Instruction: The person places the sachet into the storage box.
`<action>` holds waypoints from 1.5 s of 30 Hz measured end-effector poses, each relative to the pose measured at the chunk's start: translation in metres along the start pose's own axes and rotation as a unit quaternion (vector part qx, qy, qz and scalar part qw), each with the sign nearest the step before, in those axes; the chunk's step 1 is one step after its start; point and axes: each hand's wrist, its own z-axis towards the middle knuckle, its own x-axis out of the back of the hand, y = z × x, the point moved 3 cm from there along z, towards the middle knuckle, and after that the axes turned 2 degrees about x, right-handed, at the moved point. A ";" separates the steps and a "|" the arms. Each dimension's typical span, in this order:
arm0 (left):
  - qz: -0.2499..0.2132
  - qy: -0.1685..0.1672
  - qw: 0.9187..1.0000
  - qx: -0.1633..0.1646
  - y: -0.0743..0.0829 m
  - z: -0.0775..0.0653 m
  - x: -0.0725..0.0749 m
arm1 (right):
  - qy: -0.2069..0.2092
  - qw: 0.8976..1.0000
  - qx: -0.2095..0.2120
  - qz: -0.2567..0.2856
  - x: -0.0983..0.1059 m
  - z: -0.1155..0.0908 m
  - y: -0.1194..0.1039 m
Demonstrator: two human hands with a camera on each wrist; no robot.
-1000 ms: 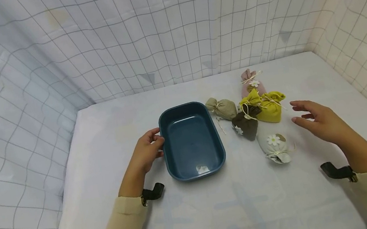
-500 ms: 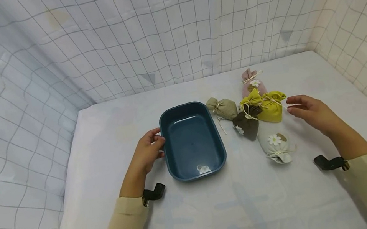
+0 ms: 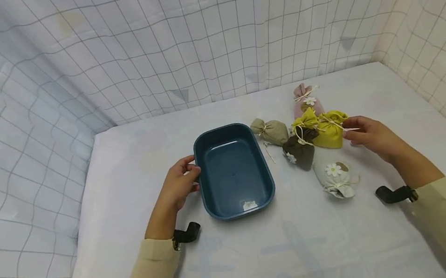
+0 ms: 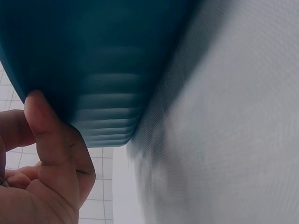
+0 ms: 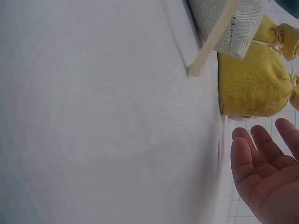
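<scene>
A dark blue rectangular tray [image 3: 234, 179] lies on the table, nothing inside. At its left rim my left hand [image 3: 177, 185] pinches the edge, with a fingertip against the outer wall in the left wrist view. On the right, my right hand [image 3: 371, 138] reaches beside the right yellow drawstring pouch [image 3: 328, 137], fingers extended and slightly bent. The right wrist view shows the right hand's fingers [image 5: 243, 154] apart from the yellow cloth. Around that pouch lie a second yellow pouch [image 3: 306, 118], a dark brown one [image 3: 300, 153] and a pink one [image 3: 307, 105].
A beige pouch [image 3: 275, 132] lies by the tray's upper right corner. Nearer the front is a white pouch [image 3: 333, 178] with a daisy. Pale cloth covers the table [image 3: 239, 259], and a checked curtain [image 3: 210, 42] hangs at the back and sides.
My right hand has moved left toward the right yellow pouch, its fingertips now at the pouch's right side in the head view. The left hand, tray and pouches stay put.
</scene>
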 end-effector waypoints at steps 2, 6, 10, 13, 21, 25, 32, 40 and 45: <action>-0.001 0.000 1.000 -0.002 0.000 0.000 0.000 | -0.007 1.000 -0.005 -0.006 -0.001 0.003 -0.001; -0.001 0.000 1.000 -0.001 0.000 0.001 0.000 | -0.016 1.000 -0.005 -0.023 -0.003 0.007 -0.004; -0.001 -0.002 1.000 0.001 -0.001 0.002 0.000 | -0.015 0.999 -0.010 -0.036 -0.006 0.012 -0.006; 0.000 -0.001 1.000 0.000 -0.002 0.002 0.000 | -0.015 0.999 -0.015 -0.038 -0.007 0.015 -0.007; 0.005 -0.001 1.000 -0.005 -0.003 0.002 0.000 | -0.024 0.999 -0.006 -0.027 -0.011 0.020 -0.006; 0.010 -0.001 1.000 -0.007 -0.003 0.003 0.000 | -0.029 0.999 -0.009 -0.045 -0.013 0.022 -0.006; 0.009 0.001 1.000 -0.010 -0.004 0.003 -0.001 | -0.028 0.997 -0.036 -0.066 -0.015 0.025 -0.004; 0.013 0.004 1.000 -0.010 -0.003 0.002 0.000 | -0.016 0.998 -0.036 -0.051 -0.016 0.025 -0.005; 0.012 0.001 1.000 -0.016 -0.003 0.001 0.000 | 0.002 0.999 -0.042 -0.031 -0.016 0.024 -0.002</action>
